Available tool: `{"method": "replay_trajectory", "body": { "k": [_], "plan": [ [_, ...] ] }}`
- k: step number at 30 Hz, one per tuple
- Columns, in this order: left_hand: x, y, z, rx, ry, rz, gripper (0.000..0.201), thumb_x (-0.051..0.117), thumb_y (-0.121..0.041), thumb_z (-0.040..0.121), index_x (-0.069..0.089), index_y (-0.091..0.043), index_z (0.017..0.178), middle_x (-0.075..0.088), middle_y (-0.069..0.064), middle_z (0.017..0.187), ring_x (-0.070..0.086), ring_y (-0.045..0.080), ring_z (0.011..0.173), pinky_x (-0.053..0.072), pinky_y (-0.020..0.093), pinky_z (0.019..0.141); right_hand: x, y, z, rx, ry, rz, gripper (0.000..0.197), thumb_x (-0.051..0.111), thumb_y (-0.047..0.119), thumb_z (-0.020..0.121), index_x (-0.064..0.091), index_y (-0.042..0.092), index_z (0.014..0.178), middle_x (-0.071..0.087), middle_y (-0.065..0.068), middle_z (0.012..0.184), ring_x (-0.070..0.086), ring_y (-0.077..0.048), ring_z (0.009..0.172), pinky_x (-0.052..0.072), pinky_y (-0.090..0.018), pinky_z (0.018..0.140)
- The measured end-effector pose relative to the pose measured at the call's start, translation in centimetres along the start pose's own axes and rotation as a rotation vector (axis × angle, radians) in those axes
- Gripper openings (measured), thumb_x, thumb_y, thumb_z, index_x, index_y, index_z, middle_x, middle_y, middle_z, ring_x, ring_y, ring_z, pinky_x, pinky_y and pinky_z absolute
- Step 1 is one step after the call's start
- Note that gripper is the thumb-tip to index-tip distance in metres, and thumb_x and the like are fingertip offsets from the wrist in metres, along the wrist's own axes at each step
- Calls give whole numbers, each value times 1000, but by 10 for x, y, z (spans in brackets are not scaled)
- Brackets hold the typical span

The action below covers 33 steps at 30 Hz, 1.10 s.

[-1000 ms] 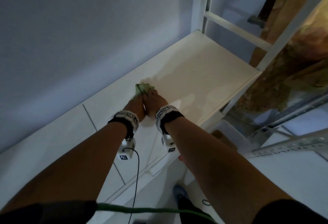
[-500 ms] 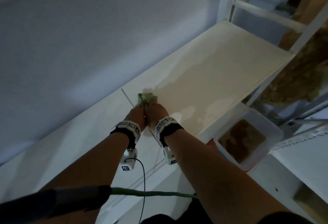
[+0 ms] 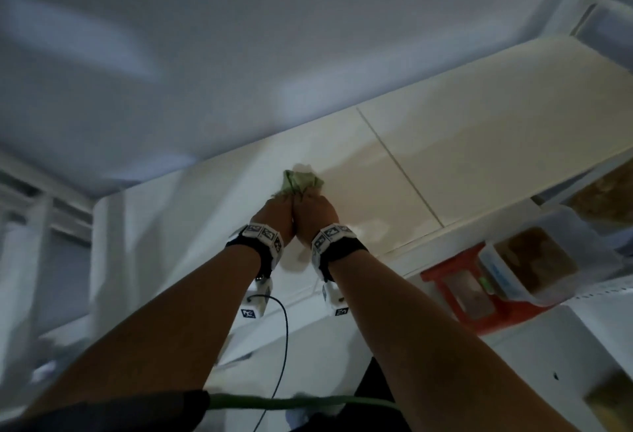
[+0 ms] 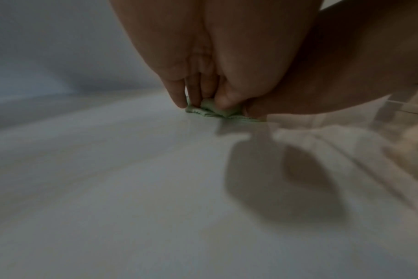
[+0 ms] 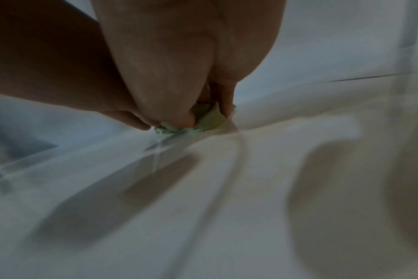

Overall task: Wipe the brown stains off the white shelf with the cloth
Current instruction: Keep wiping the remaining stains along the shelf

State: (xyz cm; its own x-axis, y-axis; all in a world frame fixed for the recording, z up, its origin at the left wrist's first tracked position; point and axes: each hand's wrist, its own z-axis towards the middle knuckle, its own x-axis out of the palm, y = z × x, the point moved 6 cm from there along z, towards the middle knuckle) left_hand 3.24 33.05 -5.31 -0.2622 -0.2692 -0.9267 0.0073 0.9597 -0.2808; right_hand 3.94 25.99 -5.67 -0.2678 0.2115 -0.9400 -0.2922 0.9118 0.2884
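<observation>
Fingers [image 4: 223, 98] of both your hands are curled and clamped on the bunched green cloth [image 3: 301, 182], pressing it onto the white shelf [image 3: 462, 143]; your left hand [image 3: 274, 215] and right hand [image 3: 315, 214] touch side by side. From the cloth, a clear tub [image 3: 534, 263] with brown contents and a red-lidded box [image 3: 469, 291] sit below the shelf at 4 o'clock

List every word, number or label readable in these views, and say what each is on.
None can be read.
Wristbands and camera tags: black-and-white square codes only, no letters.
Clear tub: a bluish label patch, too blurred to read.
Cloth, shelf: no text.
</observation>
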Motion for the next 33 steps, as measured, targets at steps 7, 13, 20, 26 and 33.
{"method": "replay_trajectory", "body": {
  "k": [7,13,20,26,33],
  "plan": [
    [-13,126,-78,-163,-56,-15,39,45,-14,92,48,-18,131,54,8,134,54,27,120,46,39,100,43,135,-10,-177,9,-33,30,45,9,92,55,0,119,58,-21,120,58,-34,106,48,-39,86],
    [-17,230,-164,-359,-110,-56,39,43,-15,95,47,-17,133,52,8,136,52,27,123,42,37,103,86,261,-39,-401,75,-49,27,53,1,85,61,-12,107,60,-32,105,62,-44,89,51,-43,75],
    [-8,263,-203,-435,-152,-81,43,39,-20,97,41,-17,140,47,8,143,47,26,129,33,36,110,96,301,-58,-484,90,-84,34,39,9,96,50,-5,125,53,-25,124,55,-40,106,46,-42,84],
    [3,264,-214,-476,-142,-96,49,39,-24,94,36,-23,143,43,5,146,43,24,133,36,41,110,103,302,-69,-518,119,-74,35,39,9,95,48,-5,125,54,-26,120,55,-41,103,46,-43,83],
    [16,264,-217,-486,-116,-30,52,36,-34,96,26,-28,147,32,1,154,31,21,141,31,43,114,103,292,-85,-551,114,-74,38,31,-2,97,38,-15,132,46,-34,129,45,-42,118,37,-46,95]
  ]
}}
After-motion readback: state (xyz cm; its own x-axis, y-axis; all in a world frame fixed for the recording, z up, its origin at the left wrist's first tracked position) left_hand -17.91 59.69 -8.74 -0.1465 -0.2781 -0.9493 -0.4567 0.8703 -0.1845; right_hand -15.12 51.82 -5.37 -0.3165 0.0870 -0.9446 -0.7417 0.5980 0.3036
